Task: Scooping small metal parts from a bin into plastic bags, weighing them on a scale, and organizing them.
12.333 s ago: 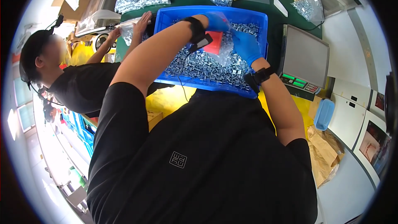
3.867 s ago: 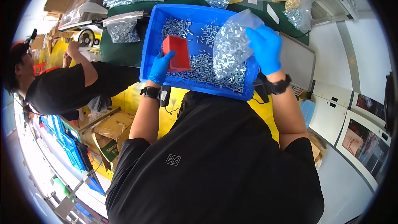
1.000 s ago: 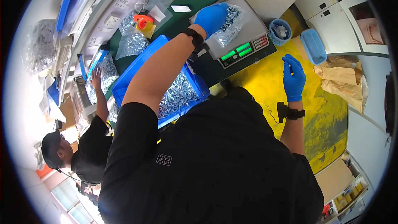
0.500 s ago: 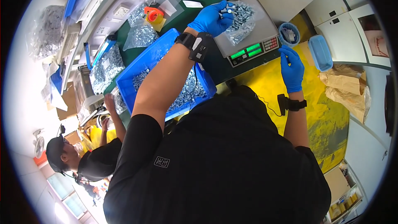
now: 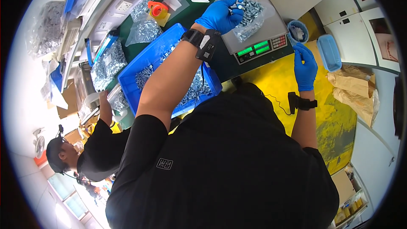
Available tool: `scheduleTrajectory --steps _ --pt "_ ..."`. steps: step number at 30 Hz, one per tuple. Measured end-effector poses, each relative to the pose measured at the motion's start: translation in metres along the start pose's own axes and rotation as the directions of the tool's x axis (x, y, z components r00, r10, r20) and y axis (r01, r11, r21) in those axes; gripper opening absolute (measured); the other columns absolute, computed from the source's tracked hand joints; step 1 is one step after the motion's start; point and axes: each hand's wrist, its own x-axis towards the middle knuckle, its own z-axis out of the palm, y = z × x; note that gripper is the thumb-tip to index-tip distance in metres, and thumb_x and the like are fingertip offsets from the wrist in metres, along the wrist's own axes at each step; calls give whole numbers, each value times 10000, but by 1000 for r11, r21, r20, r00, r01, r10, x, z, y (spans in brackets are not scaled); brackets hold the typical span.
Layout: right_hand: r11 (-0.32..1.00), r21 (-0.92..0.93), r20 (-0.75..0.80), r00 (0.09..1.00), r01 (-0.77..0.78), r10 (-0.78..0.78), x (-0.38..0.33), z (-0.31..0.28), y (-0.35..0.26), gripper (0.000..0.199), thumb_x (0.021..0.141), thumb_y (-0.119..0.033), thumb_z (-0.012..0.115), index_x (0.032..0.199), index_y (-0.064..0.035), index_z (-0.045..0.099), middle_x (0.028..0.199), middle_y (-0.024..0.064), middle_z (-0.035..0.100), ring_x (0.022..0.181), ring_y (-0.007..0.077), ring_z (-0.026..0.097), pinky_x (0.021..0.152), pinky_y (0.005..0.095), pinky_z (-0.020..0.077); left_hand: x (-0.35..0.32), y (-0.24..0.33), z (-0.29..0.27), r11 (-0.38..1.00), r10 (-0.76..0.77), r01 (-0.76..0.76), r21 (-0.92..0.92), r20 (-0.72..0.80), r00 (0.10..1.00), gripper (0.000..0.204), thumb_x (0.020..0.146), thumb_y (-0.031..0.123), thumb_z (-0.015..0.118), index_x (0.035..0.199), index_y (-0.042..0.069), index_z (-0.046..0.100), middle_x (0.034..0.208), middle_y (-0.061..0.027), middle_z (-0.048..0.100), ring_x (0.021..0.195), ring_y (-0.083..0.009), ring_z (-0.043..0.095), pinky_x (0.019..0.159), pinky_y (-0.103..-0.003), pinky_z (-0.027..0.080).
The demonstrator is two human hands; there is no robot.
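On the weighing scale [image 5: 273, 19], whose green display is lit, lies a clear plastic bag filled with small silvery metal fasteners [image 5: 251, 19]. My left hand [image 5: 221, 16], in a blue glove, is over the left side of this bag. Its fingers are curled, with a shiny metal fastener [image 5: 240, 6] showing between them. My right hand [image 5: 305, 68], also blue-gloved, hangs in the air beyond the scale's right front corner. Its fingers are loosely bent with the thumb apart, and nothing shows in them. A blue bin [image 5: 126, 85] of loose fasteners sits below my left forearm.
An orange tape dispenser [image 5: 158, 10] and bags of fasteners [image 5: 144, 30] stand on the green table. Right of the scale are a blue wastebasket [image 5: 298, 32], a light blue basin [image 5: 329, 53] and brown paper bags [image 5: 354, 87]. A co-worker [image 5: 95, 157] works at the left.
My left hand has shifted slightly right and down at the bag, the fastener staying at its fingers. My right hand has moved a little right. The co-worker's arm has moved left.
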Motion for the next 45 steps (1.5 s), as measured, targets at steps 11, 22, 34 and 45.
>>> scheduleTrajectory --steps 11,22,34,45 --pt "999 -47 -7 1000 21 -21 -5 0 1 156 907 -46 630 1035 -9 710 1104 130 702 1005 213 678 844 285 517 1 -8 6 967 138 -87 240 -206 969 189 1021 178 477 1031 12 568 782 -38 538 581 -83 449 457 -205 342" --pt "999 -45 13 1000 23 -23 -7 1 1 156 906 -46 626 1033 -4 706 1100 136 700 1003 224 675 846 297 519 -29 -7 10 953 167 -134 271 -103 981 239 1018 197 501 1133 -6 550 747 -4 460 593 -72 410 488 -193 319" --pt "994 -86 56 996 -59 64 -9 -3 11 155 911 -60 624 1033 -16 707 1109 124 698 1000 224 672 822 294 522 -227 -18 -193 799 552 -130 586 -631 546 80 961 128 558 947 71 612 726 19 559 566 -58 508 511 -169 431" --pt "991 -12 60 989 134 -133 24 32 -17 147 884 -84 656 1013 -43 715 1038 135 706 943 258 687 796 319 534 -174 -35 -189 118 898 248 962 -210 386 288 942 256 577 954 0 708 845 -167 700 743 -208 667 678 -351 509"
